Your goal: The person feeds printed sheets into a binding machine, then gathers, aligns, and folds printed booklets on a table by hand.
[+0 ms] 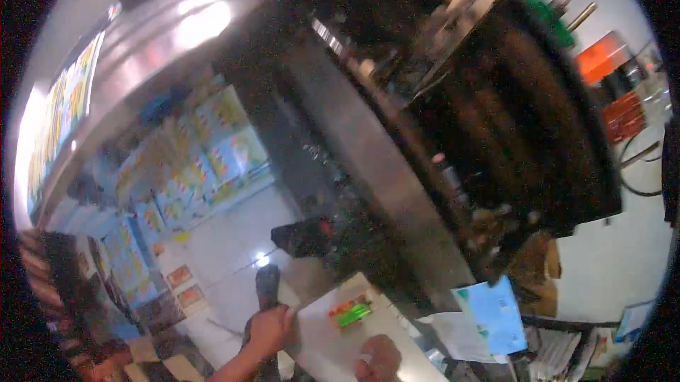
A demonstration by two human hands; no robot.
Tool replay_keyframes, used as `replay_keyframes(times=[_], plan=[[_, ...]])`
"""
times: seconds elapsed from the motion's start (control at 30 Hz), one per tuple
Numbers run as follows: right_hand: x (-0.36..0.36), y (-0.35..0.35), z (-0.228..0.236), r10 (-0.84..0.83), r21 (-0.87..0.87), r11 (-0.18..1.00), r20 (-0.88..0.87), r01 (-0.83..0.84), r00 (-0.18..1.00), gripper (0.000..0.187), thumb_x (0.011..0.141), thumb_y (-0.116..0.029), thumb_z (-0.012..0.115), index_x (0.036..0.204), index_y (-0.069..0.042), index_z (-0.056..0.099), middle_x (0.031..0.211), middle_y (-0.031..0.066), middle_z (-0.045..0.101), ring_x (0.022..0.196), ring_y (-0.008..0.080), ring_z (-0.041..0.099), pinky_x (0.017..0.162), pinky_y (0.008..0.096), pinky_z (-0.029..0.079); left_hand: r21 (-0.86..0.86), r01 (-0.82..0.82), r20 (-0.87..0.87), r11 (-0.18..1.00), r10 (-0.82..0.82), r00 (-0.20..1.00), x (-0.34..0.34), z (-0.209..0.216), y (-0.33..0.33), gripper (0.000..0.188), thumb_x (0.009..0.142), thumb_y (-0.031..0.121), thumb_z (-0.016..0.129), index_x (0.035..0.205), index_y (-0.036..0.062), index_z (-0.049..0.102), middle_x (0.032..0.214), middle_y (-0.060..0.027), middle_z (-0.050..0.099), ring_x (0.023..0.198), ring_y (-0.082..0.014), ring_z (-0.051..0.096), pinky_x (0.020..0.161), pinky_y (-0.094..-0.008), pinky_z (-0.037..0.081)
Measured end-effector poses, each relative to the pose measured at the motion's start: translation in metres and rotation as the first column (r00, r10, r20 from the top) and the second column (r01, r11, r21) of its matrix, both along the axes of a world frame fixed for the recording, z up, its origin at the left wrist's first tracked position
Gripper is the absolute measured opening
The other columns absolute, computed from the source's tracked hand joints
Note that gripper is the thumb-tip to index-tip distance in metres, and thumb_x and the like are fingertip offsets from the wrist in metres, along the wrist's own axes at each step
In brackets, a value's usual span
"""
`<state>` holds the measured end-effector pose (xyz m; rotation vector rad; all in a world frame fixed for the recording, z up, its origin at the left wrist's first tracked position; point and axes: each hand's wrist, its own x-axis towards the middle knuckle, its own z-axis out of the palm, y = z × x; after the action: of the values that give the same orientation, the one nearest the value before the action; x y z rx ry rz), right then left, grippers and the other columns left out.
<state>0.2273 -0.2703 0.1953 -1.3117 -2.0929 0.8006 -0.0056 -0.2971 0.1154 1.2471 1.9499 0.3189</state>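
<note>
The view is blurred and tilted. My left hand (269, 329) is at the left edge of a pale flat board or box top (319, 343); its fingers are too smeared to tell whether they grip that edge. A long dark shape (267, 285) shows just beyond and under this hand. My right hand (378, 358) is over the near part of the pale surface, fingers curled in, with a small white patch on it; what it holds, if anything, is hidden. Beyond it on the same surface lies a bright green object (353, 315) beside a reddish-orange printed patch (341, 307).
Stacked blue-and-yellow printed cartons (212, 159) stand at the left under a shiny metal surface (163, 35). A dark metal frame with a long beam (382, 162) crosses the middle. Blue and white sheets (492, 315) lie at the right, near a brown bag or carton (535, 272).
</note>
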Motion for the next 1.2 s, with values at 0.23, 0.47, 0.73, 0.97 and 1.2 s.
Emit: replay_keyframes(times=[0.23,0.47,0.73,0.97,1.2], plan=[[0.042,-0.018,-0.079,-0.373,0.115,0.888,-0.386,0.445,0.844,0.033,0.09,-0.038,0.058,0.075,-0.009,0.056,0.076,0.0117,0.061,0.072,0.0279,0.056,0.062,0.0413,0.046,0.064,-0.038,-0.051,0.997,0.041,0.998,0.001,0.008,0.001,0.042,0.095,0.039,0.043,0.075,0.0059,0.06,0.067,-0.02,0.062,0.063,-0.0415,0.061,0.06,-0.0516,0.048],[0.064,-0.029,-0.115,-0.337,0.197,0.876,-0.402,0.44,0.851,0.03,0.082,-0.031,0.067,0.09,-0.008,0.05,0.081,0.0019,0.049,0.075,0.0139,0.047,0.064,0.029,0.039,0.288,-0.042,-0.127,0.957,0.082,0.988,0.006,-0.007,-0.009,0.04,0.095,0.037,0.046,0.075,0.0043,0.061,0.066,-0.0209,0.061,0.061,-0.0418,0.06,0.058,-0.0508,0.047],[0.055,-0.015,-0.103,-0.31,0.178,0.899,-0.389,0.401,0.868,0.026,0.089,-0.028,0.061,0.083,-0.009,0.045,0.075,-0.0003,0.043,0.067,0.0086,0.039,0.059,0.0249,0.033,0.371,-0.071,-0.036,0.926,0.091,0.995,0.004,-0.015,-0.012,0.045,0.094,0.039,0.046,0.073,0.0027,0.061,0.065,-0.0232,0.06,0.064,-0.0444,0.058,0.061,-0.0527,0.046],[0.065,-0.009,-0.112,-0.247,0.268,0.895,-0.369,0.357,0.896,0.023,0.089,-0.026,0.061,0.082,-0.008,0.048,0.072,-0.0001,0.045,0.062,0.0083,0.039,0.055,0.0243,0.032,0.329,-0.08,-0.028,0.941,0.095,0.995,0.007,-0.013,-0.01,0.048,0.095,0.04,0.043,0.07,0.0029,0.061,0.065,-0.0232,0.06,0.064,-0.0455,0.058,0.063,-0.0535,0.046],[0.064,-0.01,-0.102,-0.346,0.287,0.862,-0.27,0.418,0.899,0.022,0.088,-0.025,0.062,0.08,-0.007,0.052,0.072,0.0015,0.051,0.062,0.0097,0.044,0.054,0.0253,0.034,0.201,0.158,0.352,0.967,-0.222,0.909,-0.019,-0.012,0.024,0.057,0.096,0.052,0.041,0.098,-0.0007,0.061,0.09,-0.0225,0.064,0.086,-0.0372,0.062,0.077,-0.0454,0.048]])
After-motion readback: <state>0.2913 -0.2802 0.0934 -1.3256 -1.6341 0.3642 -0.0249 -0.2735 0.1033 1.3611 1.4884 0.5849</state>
